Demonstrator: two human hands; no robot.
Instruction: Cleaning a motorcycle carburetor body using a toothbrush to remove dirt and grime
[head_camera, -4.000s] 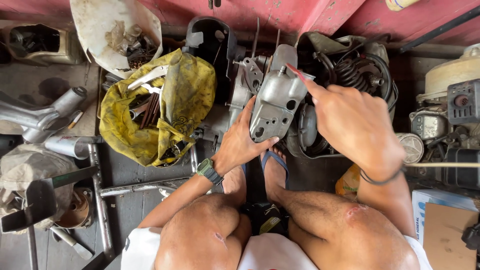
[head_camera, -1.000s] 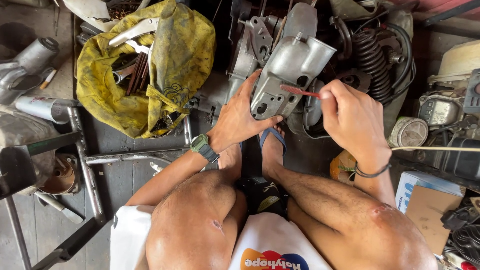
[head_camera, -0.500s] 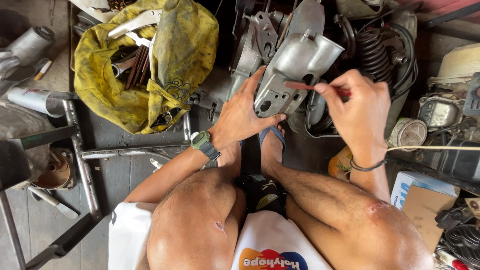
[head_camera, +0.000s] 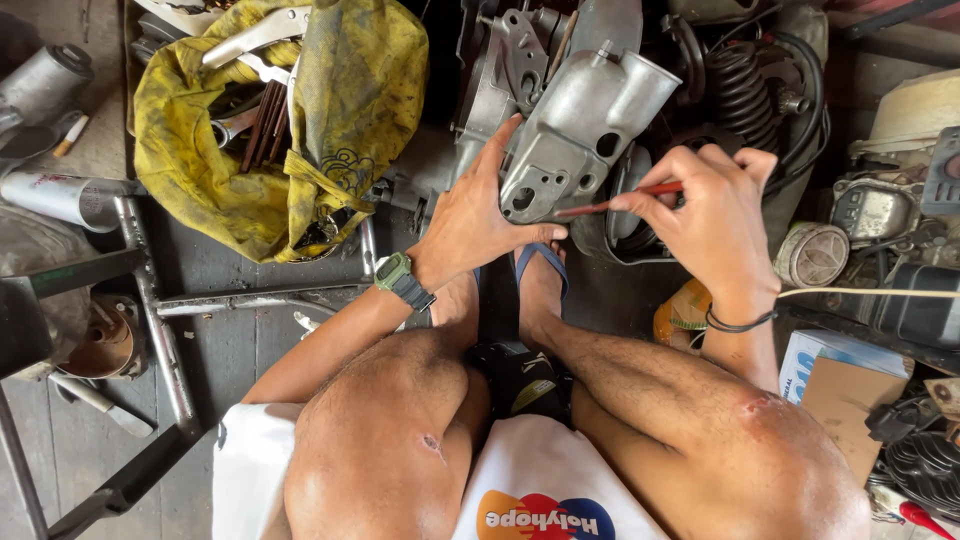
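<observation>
Since half a second ago, the right hand has drawn slightly back, its thin red-handled tool now pointing at the lower face of the grey metal engine casing near a round hole. Right hand: closed, fingers pinched on the tool's handle; a black band sits on its wrist. Left hand: open, palm and spread fingers pressed flat against the casing's left side, steadying it; a green wristwatch is on that wrist. Casing position: upright, just above the person's sandalled foot, between both hands. Adjacent items: a yellow cloth bag holding wrenches lies to the left; a black coil spring sits to the right of the casing.
</observation>
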